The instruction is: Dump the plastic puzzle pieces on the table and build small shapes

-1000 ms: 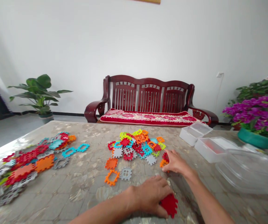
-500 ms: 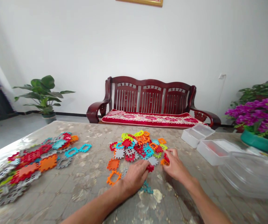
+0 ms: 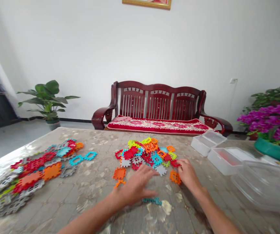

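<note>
My left hand (image 3: 136, 187) lies flat and empty; my right hand (image 3: 188, 174) pinches an orange tile (image 3: 174, 177), best lifted by its edge.

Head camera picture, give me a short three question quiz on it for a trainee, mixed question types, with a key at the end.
1. True or false: the right hand touches the clear storage boxes.
2. Multiple choice: what colour is the flat piece on the table just under the left hand? A teal, B yellow, C purple.
3. Short answer: what stands behind the table against the wall?

Key
1. False; it rests at the edge of the middle pile of plastic pieces, by an orange piece.
2. A.
3. A dark red wooden bench with a red cushion.
</note>
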The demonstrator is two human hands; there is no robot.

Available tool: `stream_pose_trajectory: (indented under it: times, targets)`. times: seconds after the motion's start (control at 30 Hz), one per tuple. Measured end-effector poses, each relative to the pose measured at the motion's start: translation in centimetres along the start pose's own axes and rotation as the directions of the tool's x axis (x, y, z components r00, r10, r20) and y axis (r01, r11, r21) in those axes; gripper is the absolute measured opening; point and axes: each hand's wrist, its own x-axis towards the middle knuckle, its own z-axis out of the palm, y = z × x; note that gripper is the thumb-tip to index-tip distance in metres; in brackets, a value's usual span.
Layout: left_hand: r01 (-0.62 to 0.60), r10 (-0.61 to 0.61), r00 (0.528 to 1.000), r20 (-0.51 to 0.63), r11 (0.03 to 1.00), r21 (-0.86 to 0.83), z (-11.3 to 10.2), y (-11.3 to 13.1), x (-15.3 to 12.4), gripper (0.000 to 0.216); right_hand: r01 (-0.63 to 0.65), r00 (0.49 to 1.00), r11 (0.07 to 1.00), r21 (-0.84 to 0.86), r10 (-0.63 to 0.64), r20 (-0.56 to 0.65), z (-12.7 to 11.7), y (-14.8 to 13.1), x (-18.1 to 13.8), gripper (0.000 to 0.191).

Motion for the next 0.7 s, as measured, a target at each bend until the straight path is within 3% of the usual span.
stream_pose_trajectory:
  times: [0.07, 0.13, 0.27, 0.4, 0.57, 0.7]
  targets:
    - [-0.075, 0.079, 0.985, 0.152, 0.997, -0.029, 0.8, 1.1, -0.7, 0.061, -0.038, 0.999, 0.999, 0.018, 0.038, 0.014, 0.4, 0.2, 0.1, 0.043]
    - [-0.078, 0.078, 0.971, 0.225, 0.997, -0.012, 1.2, 1.7, -1.0, 0.053, -0.062, 0.998, 0.997, 0.037, 0.061, 0.026, 0.4, 0.3, 0.0, 0.041]
    - [-0.07, 0.051, 0.964, 0.261, 0.996, 0.062, 0.8, 2.0, -0.5, 0.018, -0.031, 0.999, 0.999, 0.041, 0.03, 0.02, -0.6, 0.5, -0.3, 0.04]
    - [-0.099, 0.04, 0.962, 0.272, 0.973, 0.207, 1.1, 2.0, 0.0, 0.009, -0.023, 0.997, 0.999, -0.043, 0.026, 0.068, -1.3, 0.2, 0.0, 0.052]
    - [-0.021, -0.026, 0.982, 0.186, 0.97, 0.242, 1.5, 1.4, 0.0, 0.008, -0.066, 0.984, 0.986, -0.156, 0.09, 0.152, -0.9, -0.9, 1.1, 0.054]
    - [0.098, -0.094, 0.995, -0.029, 0.98, 0.173, -0.2, -0.7, 0.7, 0.007, -0.084, 0.984, 0.974, -0.209, 0.115, 0.139, -0.8, -1.1, 1.6, 0.042]
